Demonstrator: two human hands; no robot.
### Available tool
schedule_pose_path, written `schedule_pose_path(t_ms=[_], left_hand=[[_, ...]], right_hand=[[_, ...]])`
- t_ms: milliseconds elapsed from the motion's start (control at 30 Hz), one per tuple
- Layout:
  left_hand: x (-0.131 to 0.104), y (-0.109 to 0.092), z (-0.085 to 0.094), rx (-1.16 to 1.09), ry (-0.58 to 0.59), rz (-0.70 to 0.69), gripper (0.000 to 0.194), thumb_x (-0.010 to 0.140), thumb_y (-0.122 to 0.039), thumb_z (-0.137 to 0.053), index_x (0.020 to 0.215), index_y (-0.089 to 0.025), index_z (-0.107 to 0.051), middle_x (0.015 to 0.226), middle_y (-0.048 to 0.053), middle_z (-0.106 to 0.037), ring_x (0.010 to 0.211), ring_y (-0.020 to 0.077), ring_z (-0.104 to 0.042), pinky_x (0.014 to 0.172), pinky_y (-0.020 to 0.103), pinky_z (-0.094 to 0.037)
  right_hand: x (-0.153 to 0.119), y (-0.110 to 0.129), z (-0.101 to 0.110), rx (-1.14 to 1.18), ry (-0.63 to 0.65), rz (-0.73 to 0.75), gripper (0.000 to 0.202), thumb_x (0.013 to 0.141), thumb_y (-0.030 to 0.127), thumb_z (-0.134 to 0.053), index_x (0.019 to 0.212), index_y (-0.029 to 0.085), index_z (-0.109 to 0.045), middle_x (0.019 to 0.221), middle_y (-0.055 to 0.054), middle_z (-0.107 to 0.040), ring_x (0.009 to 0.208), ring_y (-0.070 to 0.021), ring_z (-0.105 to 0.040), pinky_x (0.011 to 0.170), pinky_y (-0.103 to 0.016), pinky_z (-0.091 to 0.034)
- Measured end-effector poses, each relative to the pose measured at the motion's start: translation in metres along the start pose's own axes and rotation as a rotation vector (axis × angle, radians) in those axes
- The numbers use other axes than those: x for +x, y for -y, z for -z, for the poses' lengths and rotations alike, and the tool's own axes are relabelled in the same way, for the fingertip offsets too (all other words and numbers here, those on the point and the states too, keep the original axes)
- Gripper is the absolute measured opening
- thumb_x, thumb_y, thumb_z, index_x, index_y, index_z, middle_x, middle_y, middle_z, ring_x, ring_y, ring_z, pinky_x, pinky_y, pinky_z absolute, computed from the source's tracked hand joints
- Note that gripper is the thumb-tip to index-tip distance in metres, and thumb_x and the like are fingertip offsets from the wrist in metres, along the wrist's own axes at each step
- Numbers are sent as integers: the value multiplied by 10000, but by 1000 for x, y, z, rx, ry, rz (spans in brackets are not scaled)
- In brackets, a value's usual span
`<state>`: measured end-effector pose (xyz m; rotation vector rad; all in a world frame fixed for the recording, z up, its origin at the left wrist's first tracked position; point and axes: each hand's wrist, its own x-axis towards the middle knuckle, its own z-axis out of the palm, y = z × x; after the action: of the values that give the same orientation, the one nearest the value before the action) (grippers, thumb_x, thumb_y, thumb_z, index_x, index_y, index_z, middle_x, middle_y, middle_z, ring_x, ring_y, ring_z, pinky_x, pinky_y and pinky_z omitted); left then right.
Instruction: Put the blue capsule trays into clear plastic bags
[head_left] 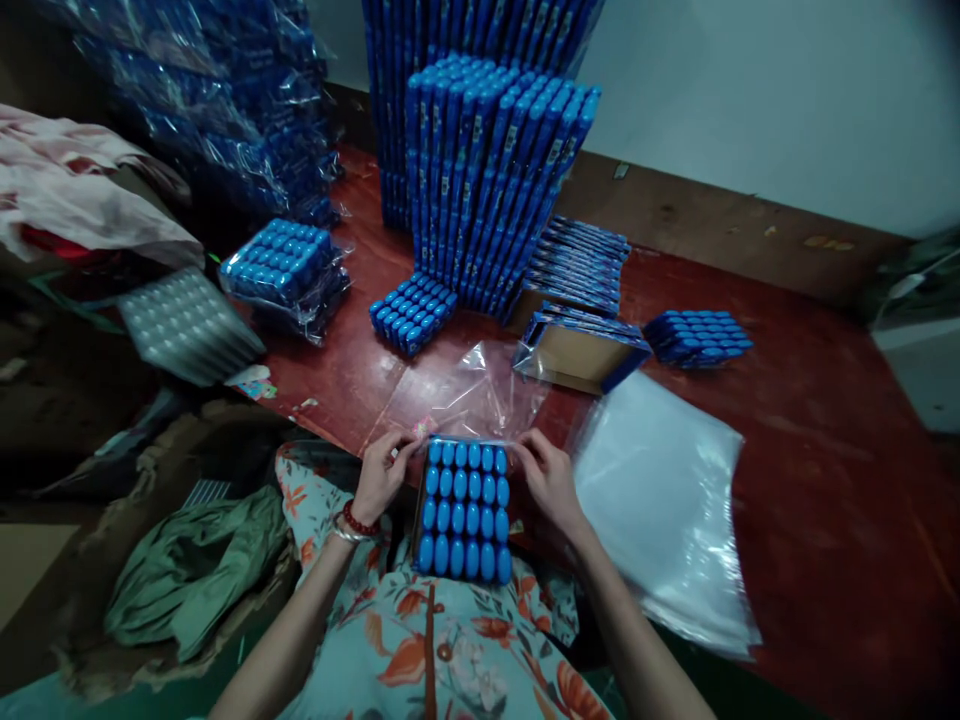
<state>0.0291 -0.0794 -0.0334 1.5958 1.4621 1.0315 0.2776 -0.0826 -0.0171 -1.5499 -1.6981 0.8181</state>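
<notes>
A tray of blue, egg-shaped pieces set in rows (465, 510) rests against my body at the table's front edge. Beyond its far end a clear plastic bag (487, 395) spreads over the tabletop. My left hand (386, 470) pinches the bag's rim near the tray's far left corner. At the far right corner, my right hand (546, 475) pinches the other side of the rim. The bag's mouth is stretched between my hands, touching or just beside the tray's far edge. Whether the tray's end is inside the bag, I cannot tell.
Clear bags (660, 490) lie stacked at right. Tall stacks of blue packs (495, 170) stand at the back, with an open box (577, 355) before them. Smaller blue packs (412, 312) sit nearby. Wrapped packs (281, 265) and a carton holding green cloth (202, 560) are at left.
</notes>
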Motion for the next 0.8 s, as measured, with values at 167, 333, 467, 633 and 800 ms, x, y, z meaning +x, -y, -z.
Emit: schedule_pose_path(t_ms=[167, 333, 467, 633, 800], left_hand=[[-44, -2, 9, 115, 131, -118, 234, 897, -242, -403, 754, -191, -581, 737, 28, -617, 711, 153, -553, 701, 268, -446], [-100, 18, 24, 289, 478, -194, 366, 916, -184, -277, 783, -221, -617, 788, 54, -644, 786, 189, -557, 781, 328, -447], [-128, 38, 29, 511, 630, -208, 321, 920, -240, -345, 775, -240, -631, 809, 43, -658, 805, 203, -564, 764, 325, -455], [-107, 17, 25, 788, 563, -145, 377, 783, -370, -604, 1085, -145, -582, 1084, 145, -622, 1009, 298, -565, 875, 430, -441], [-71, -5, 15, 868, 673, -121, 221, 859, -175, -484, 1070, -161, -550, 1041, 117, -649, 987, 247, -599, 891, 404, -436]], right_hand=[[-64, -7, 0, -147, -95, 192, 166, 917, 208, -431, 822, 207, -567, 726, -12, -580, 658, -148, -551, 618, -268, -463], [-141, -31, -3, -244, -63, 375, 291, 884, 145, -398, 1076, 276, -574, 799, -41, -644, 717, -213, -636, 611, -349, -542], [-171, -38, -1, -322, 35, 364, 306, 882, 206, -437, 1132, 340, -552, 770, -25, -653, 674, -220, -643, 614, -359, -550], [-139, -25, -2, -556, 64, 361, 422, 840, 315, -515, 1225, 143, -499, 1066, -172, -633, 944, -296, -624, 701, -425, -544], [-100, -5, -4, -640, 213, 551, 235, 844, 113, -414, 873, 251, -602, 836, -66, -666, 764, -238, -632, 665, -360, -513]])
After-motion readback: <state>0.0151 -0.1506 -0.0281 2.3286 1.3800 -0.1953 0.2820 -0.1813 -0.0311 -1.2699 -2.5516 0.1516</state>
